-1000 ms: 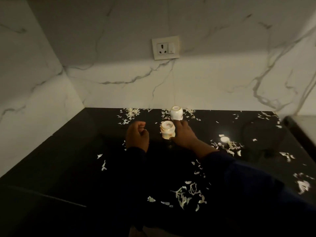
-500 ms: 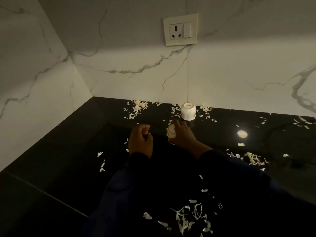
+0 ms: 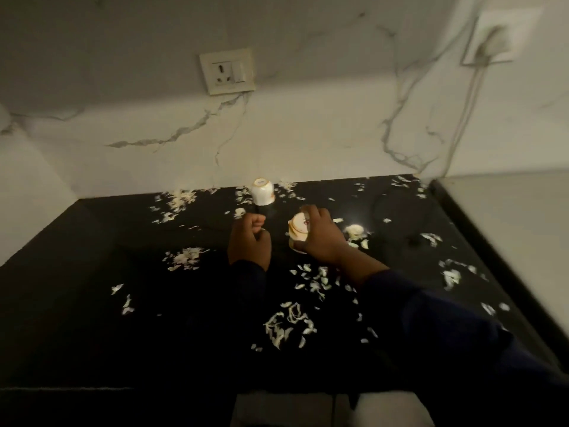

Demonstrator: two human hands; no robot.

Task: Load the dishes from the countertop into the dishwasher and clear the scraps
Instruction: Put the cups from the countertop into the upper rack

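Two small white cups stand upside down on the black countertop [image 3: 92, 272]. My right hand [image 3: 321, 235] is closed around the nearer cup [image 3: 298, 230], which tilts in my grip near the counter's middle. The far cup [image 3: 262, 192] sits alone by the back wall. My left hand [image 3: 250, 240] rests as a closed fist just left of the held cup, with nothing visible in it. Pale vegetable scraps [image 3: 288, 326] lie scattered over the counter in several patches.
A marble backsplash carries a wall socket [image 3: 227, 71] and, at the right, a second socket [image 3: 498, 38] with a cord hanging down. A raised pale surface [image 3: 508, 229] borders the counter on the right. A bright light reflection [image 3: 354, 228] shines beside my right hand.
My right hand has closed on the nearer cup and shifted it right and toward me, tilting it. The camera swung left. My left fist has stayed put.
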